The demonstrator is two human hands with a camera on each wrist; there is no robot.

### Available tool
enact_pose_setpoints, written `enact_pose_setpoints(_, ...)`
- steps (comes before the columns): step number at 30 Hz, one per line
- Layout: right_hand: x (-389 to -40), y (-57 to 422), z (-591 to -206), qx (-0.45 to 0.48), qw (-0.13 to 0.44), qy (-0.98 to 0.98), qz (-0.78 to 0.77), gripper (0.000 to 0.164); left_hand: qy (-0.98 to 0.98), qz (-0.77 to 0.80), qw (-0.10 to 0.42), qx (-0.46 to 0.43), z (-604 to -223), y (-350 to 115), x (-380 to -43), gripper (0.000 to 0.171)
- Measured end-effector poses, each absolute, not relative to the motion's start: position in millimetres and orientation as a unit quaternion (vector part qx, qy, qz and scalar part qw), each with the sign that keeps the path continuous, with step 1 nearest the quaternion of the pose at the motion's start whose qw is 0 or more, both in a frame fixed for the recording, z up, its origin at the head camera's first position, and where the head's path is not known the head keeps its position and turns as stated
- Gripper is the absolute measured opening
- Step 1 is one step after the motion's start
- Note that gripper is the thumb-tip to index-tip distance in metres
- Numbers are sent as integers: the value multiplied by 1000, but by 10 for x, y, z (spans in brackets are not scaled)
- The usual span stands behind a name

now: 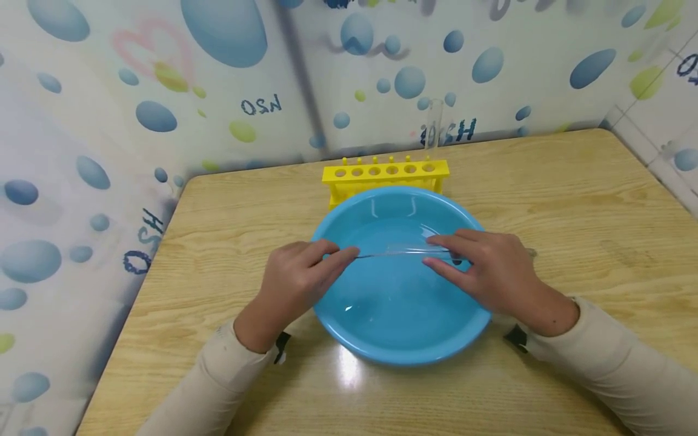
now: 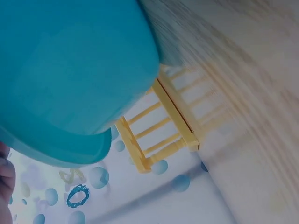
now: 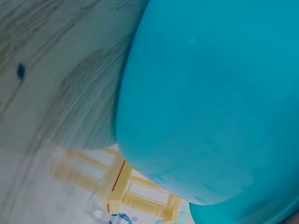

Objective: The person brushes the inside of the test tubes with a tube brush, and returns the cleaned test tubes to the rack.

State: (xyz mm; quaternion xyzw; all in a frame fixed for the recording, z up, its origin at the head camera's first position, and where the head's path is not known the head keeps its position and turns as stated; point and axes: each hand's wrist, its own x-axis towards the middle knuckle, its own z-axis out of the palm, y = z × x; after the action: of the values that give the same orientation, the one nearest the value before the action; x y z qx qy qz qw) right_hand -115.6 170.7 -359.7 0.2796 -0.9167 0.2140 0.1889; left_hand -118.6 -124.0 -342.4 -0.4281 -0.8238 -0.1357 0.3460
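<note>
Over the blue basin [image 1: 406, 356], my right hand [image 1: 493, 266] holds a clear glass test tube [image 1: 406, 249] lying nearly level between thumb and fingers. From the tube's left end a thin dark wire-like stem [image 1: 366, 255] runs to my left hand [image 1: 300, 275], which pinches it between thumb and fingertips. A small dark part [image 1: 457, 260] shows by the right palm; its kind is unclear. Both wrist views mostly face the outside of the basin [image 2: 79, 70]. Some left fingers [image 2: 5, 179] show at the left wrist view's edge.
Behind the basin stands a yellow test tube rack [image 1: 386, 172], with another clear test tube [image 1: 434, 124] upright at its right end. A wood-grain table [image 1: 229, 242] lies beneath. A patterned wall [image 1: 376, 79] borders its back and left sides.
</note>
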Motion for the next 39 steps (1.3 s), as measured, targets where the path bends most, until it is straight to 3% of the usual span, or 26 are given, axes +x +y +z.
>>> enact_pose_setpoints(5,-1159,1714,-3609,276,186,-918,214,38,-799,-133,382,-446,-3431,-1247,-1210,24)
enact_pose_setpoints(11,-1155,1716,-3602,272,178,-921,213,38,-805,-131,362,-450,-3434,-1255,-1222,33)
enact_pose_setpoints(20,-1146,1723,-3580,280,177,-918,218,38,-809,-129,336,-465,-3452,-1292,-1257,22)
enact_pose_setpoints(29,-1138,1721,-3572,283,179,-917,216,37,-843,-155,248,-451,-3434,-1320,-1251,22)
enact_pose_setpoints(39,-1133,1721,-3582,287,181,-916,212,38,-848,-200,201,-448,-3413,-1335,-1242,18)
